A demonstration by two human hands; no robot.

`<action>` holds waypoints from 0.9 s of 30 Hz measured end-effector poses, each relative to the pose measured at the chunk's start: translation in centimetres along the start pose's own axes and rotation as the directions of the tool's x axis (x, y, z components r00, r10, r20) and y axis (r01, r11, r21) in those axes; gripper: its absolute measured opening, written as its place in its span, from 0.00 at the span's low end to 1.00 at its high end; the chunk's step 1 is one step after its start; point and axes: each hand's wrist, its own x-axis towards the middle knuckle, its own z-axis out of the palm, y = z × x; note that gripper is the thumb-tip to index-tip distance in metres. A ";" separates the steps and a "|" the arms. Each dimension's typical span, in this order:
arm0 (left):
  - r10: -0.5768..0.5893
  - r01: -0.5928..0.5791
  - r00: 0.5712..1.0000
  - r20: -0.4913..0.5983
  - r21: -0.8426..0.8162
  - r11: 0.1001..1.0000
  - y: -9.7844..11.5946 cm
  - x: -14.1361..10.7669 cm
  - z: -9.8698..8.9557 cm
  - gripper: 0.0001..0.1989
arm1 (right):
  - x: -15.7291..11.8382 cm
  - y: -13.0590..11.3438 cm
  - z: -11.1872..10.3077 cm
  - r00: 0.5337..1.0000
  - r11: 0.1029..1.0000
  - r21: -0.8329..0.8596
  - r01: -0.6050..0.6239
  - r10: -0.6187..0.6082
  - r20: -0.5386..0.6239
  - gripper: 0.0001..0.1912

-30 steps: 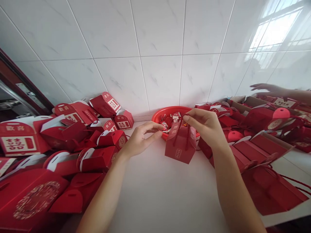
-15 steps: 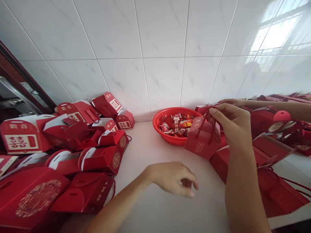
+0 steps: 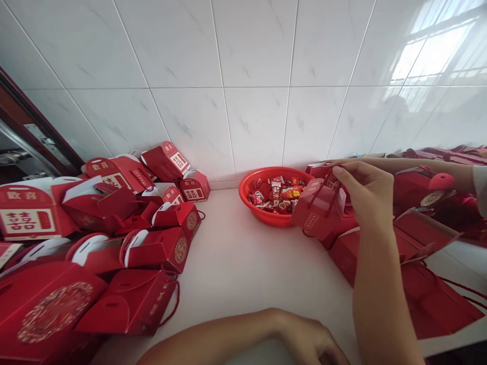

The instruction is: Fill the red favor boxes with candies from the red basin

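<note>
My right hand [image 3: 365, 190] pinches the cord handles of a red gift box [image 3: 317, 208], which hangs tilted at the right side of a red basket [image 3: 266, 219]. Wrapped candies [image 3: 277, 192] lie in that basket. Low in the view, my left hand [image 3: 314, 342] hangs over the white table [image 3: 243, 263], touching no box. Its fingers are partly cut off by the bottom edge, so their shape is hard to tell.
Red boxes [image 3: 152, 253] with open flaps crowd the left side. More red boxes [image 3: 437, 299] with cord handles lie at the right. Another person's arm [image 3: 422, 166] reaches in from the right, behind my right hand. A tiled wall [image 3: 254, 121] rises behind the table.
My left hand has moved down and to the right, partly out of view. The held box has turned slightly beside the basket. The other person's arm has shifted to the left, showing a sleeve.
</note>
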 end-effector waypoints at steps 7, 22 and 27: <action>0.078 -0.084 0.996 -0.038 -0.173 0.981 -0.6 -0.5 0.0 0.16 | 0.3 -0.8 -2.0 0.961 0.998 -0.050 0.047 -0.059 -0.270 0.03; 0.045 -0.056 0.998 -0.036 -0.411 0.910 1.0 -1.7 0.2 0.18 | 5.5 -3.0 -9.5 0.784 0.813 -0.580 0.040 -0.386 -0.487 0.07; 0.009 -0.010 1.000 -0.005 -0.504 0.864 0.8 -1.6 0.5 0.21 | 9.1 -5.2 -11.2 0.798 0.808 -0.589 -0.004 -0.352 -0.489 0.08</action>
